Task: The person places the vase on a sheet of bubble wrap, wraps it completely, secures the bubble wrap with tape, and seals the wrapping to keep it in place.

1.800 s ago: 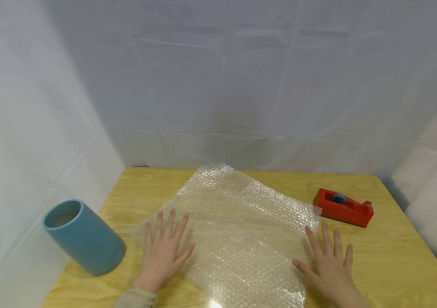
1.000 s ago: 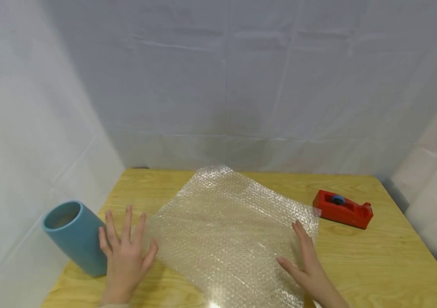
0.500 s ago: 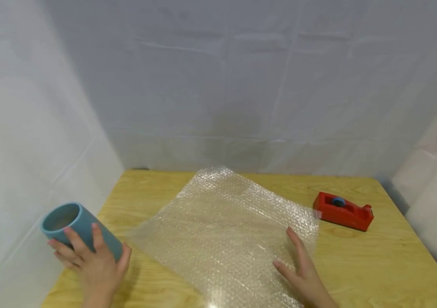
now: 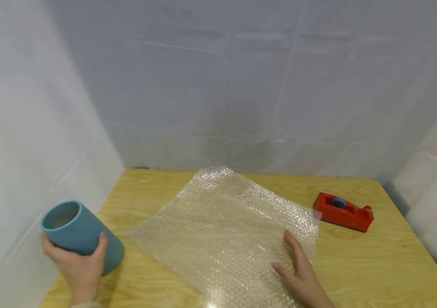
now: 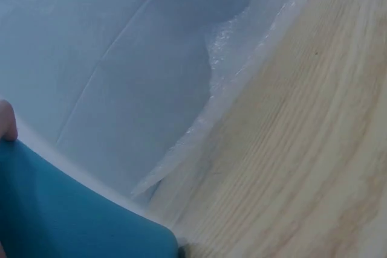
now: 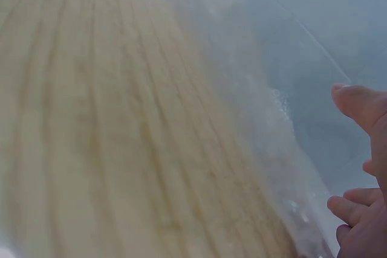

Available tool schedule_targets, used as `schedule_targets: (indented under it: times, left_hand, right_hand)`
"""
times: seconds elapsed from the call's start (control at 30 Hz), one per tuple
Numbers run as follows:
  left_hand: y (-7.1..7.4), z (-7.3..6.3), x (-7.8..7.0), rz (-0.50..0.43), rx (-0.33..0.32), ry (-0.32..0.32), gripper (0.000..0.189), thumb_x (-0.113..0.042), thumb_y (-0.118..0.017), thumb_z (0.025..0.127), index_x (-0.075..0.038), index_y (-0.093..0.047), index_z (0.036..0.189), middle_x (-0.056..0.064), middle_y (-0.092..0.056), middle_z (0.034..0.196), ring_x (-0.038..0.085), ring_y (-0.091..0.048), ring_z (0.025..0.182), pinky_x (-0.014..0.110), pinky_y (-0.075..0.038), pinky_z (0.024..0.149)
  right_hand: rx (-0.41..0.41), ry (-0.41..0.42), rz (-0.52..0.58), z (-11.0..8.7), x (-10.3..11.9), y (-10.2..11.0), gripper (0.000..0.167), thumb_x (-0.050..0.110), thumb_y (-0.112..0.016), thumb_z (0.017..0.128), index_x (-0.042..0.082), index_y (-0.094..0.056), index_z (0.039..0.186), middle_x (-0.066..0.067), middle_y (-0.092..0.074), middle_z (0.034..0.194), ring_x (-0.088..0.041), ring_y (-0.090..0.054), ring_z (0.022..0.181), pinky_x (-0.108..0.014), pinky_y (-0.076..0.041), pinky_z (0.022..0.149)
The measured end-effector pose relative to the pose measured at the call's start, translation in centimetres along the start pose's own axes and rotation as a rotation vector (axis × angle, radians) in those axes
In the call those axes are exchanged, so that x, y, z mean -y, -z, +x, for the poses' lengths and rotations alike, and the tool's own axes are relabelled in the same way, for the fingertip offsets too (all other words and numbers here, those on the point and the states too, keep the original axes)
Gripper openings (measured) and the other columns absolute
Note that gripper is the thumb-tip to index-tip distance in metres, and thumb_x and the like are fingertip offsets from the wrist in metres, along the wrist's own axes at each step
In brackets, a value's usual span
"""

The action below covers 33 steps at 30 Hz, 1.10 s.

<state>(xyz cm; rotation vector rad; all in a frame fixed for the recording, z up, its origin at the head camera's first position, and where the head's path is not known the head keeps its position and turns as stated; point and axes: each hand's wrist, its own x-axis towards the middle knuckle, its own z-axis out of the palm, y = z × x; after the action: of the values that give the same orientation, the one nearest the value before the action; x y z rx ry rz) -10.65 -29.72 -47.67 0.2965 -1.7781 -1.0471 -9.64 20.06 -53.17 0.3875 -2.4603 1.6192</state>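
Note:
At the left of the head view, my left hand (image 4: pixel 78 267) grips a blue cylindrical vase (image 4: pixel 87 235), thumb on its near right side and the other fingers going round its left. The vase's open top faces up, and its base is at the table. In the left wrist view the blue vase (image 5: pixel 78 209) fills the lower left corner, with a fingertip (image 5: pixel 6 122) on it. A clear sheet of bubble wrap (image 4: pixel 226 231) lies flat in the middle. My right hand (image 4: pixel 301 273) is over its right part, thumb and fingers apart, holding nothing.
A red tape dispenser (image 4: pixel 343 211) with a blue-cored roll stands at the right, by the right corner of the bubble wrap. White sheeting (image 4: pixel 222 85) encloses the back and sides of the wooden table (image 4: pixel 380 261).
My left hand has moved left off the bubble wrap and taken hold of the blue vase. My right hand has shifted a little left and turned onto its side. The vase stays in place.

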Motion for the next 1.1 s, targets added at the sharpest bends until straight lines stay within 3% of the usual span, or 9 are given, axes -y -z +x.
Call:
schedule_targets:
  times: [0.2, 0.3, 0.4, 0.7, 0.93, 1.1]
  left_hand:
    - [0.2, 0.9, -0.8, 0.009, 0.006, 0.142, 0.105, -0.004, -0.086, 0.066, -0.022, -0.026, 0.151, 0.002, -0.043, 0.146, 0.016, -0.046, 0.124, 0.025, -0.031, 0.104]
    - [0.3, 1.4, -1.4, 0.025, 0.02, 0.213, 0.103, -0.007, -0.088, 0.067, -0.025, -0.029, 0.149, 0.0, -0.044, 0.145, 0.015, -0.046, 0.123, 0.026, -0.032, 0.105]
    - [0.4, 1.8, -1.6, 0.023, 0.034, 0.245, 0.102, -0.007, -0.089, 0.067, -0.025, -0.03, 0.148, 0.0, -0.044, 0.144, 0.016, -0.046, 0.123, 0.027, -0.032, 0.105]
    - [0.7, 2.9, -1.9, 0.087, 0.056, 0.225, 0.097, -0.012, -0.092, 0.065, -0.026, -0.037, 0.145, -0.001, -0.052, 0.135, 0.012, -0.05, 0.115, 0.021, -0.035, 0.099]
    - [0.8, 2.8, -2.3, 0.139, 0.06, 0.224, 0.096, -0.014, -0.093, 0.063, -0.028, -0.041, 0.143, 0.005, -0.056, 0.133, 0.01, -0.052, 0.112, 0.018, -0.036, 0.096]
    - [0.6, 2.7, -2.5, 0.133, 0.056, 0.215, 0.097, -0.014, -0.093, 0.062, -0.028, -0.042, 0.143, 0.004, -0.057, 0.132, 0.008, -0.052, 0.11, 0.017, -0.036, 0.095]
  right_hand:
    - [0.005, -0.025, -0.025, 0.2, 0.0, 0.0, 0.078, 0.018, -0.074, 0.09, 0.01, -0.03, 0.154, -0.013, -0.029, 0.159, -0.013, -0.03, 0.141, -0.004, -0.016, 0.105]
    - [0.01, -0.026, -0.025, 0.2, -0.1, 0.1, 0.078, 0.018, -0.074, 0.09, 0.009, -0.03, 0.154, -0.014, -0.029, 0.159, -0.012, -0.031, 0.141, -0.004, -0.017, 0.104]
    - [0.01, -0.02, -0.027, 0.1, -0.1, 0.1, 0.078, 0.017, -0.074, 0.09, 0.008, -0.03, 0.153, -0.014, -0.03, 0.159, -0.01, -0.032, 0.14, -0.004, -0.017, 0.104]
    - [0.035, -0.089, -0.039, 0.2, 0.6, 0.2, 0.079, 0.024, -0.073, 0.091, 0.011, -0.028, 0.154, -0.012, -0.029, 0.16, -0.033, -0.031, 0.141, -0.002, -0.015, 0.102]
    - [0.014, -0.034, -0.058, 0.2, 0.1, 0.1, 0.079, 0.018, -0.075, 0.09, 0.006, -0.029, 0.153, -0.016, -0.033, 0.157, -0.027, -0.036, 0.138, -0.003, -0.017, 0.104]
    - [0.012, -0.032, -0.051, 0.2, 0.0, 0.1, 0.079, 0.017, -0.075, 0.089, 0.006, -0.03, 0.153, -0.017, -0.034, 0.156, -0.031, -0.038, 0.136, -0.004, -0.019, 0.103]
